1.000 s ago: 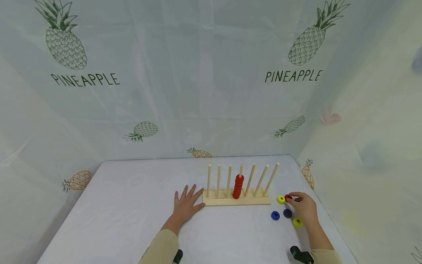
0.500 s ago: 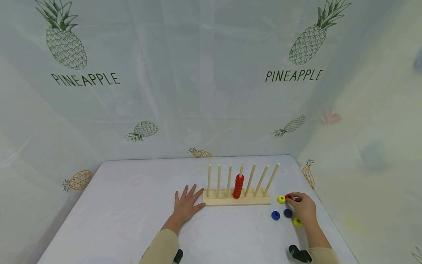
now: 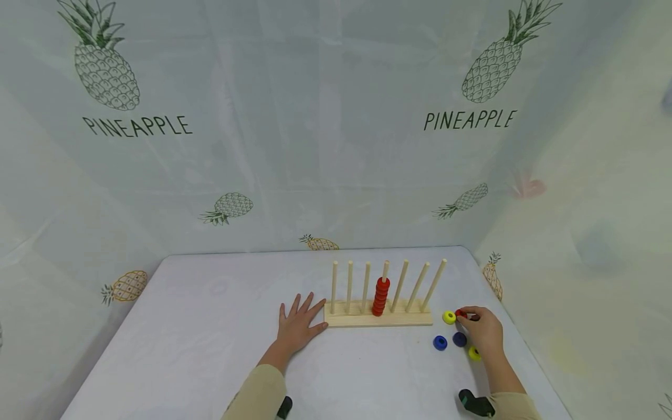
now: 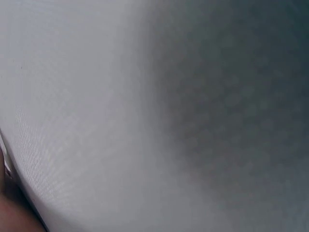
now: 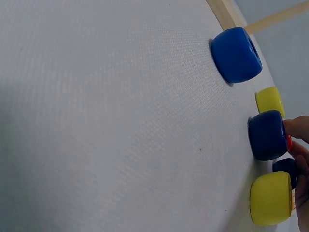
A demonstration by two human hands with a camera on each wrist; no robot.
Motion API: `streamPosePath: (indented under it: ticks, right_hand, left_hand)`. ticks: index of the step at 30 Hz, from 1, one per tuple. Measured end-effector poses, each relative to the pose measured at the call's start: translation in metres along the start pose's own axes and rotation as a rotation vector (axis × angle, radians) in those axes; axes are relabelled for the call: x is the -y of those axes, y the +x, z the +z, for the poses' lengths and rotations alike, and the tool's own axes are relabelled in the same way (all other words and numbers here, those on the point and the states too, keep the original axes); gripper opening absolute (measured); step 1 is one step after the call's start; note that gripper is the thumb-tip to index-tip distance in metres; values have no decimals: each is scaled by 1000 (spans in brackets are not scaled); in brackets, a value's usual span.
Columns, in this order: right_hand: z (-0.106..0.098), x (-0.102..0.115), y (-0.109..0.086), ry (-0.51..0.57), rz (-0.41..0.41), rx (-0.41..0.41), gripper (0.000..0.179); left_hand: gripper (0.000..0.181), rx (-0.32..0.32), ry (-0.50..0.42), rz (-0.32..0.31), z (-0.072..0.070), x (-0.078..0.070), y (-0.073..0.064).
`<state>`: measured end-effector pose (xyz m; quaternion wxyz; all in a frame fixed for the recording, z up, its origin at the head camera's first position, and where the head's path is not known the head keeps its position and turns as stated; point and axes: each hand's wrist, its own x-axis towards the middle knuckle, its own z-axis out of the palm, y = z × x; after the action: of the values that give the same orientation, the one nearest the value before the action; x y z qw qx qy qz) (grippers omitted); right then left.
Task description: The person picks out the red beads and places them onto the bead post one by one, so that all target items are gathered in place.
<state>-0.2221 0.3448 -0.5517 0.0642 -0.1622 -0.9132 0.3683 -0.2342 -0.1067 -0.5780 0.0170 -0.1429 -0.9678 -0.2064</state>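
My left hand [image 3: 296, 328] lies on the table with fingers spread, thumb and index fingertip right at the left end of a wooden peg rack [image 3: 341, 321]. Several red beads [image 3: 381, 297] are stacked on the rack's middle peg; the other pegs are bare. To the right of the rack, my right hand [image 3: 485, 332] pinches a red bead [image 3: 460, 313] between thumb and fingers, low over the table. The right wrist view shows only a sliver of that red bead [image 5: 289, 142] behind a dark blue bead [image 5: 268, 135]. Another dark bead [image 5: 286, 169] lies by the curled fingers.
Around the right hand lie a yellow bead [image 3: 448, 317], a blue bead [image 3: 440, 343] and a second yellow bead [image 3: 475, 353]. The white table [image 3: 210, 350] meets a pineapple-print curtain [image 3: 294, 116] at its far edge. The left wrist view is mostly blurred cloth.
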Motion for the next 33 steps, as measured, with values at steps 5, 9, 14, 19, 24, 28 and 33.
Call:
streamPosePath:
  ticks: [5,9,14,19,24,28,33]
  right_hand:
    - [1,1,0,-4,13,-1,29]
    - [1,2,0,-10,22,4,29]
    - [1,1,1,-14,22,4,29]
    - [2,0,1,-17,8,6,29]
    - [1,0,1,-17,6,10,28]
    - [0,0,1,-15,6,16,29]
    - [-3,3,0,2,3,22,30]
  left_hand:
    - [65,0,8,0,0,0,0]
    - [65,2,12,-2,0,0,0]
    - [65,9,12,-8,0,-1,1]
    - [65,14,14,-11,0,-1,1]
    - [66,11,29,-9,1,0,1]
    - [65,3,29,-2,1,0,1]
    - [65,1,31,-1,1,0,0]
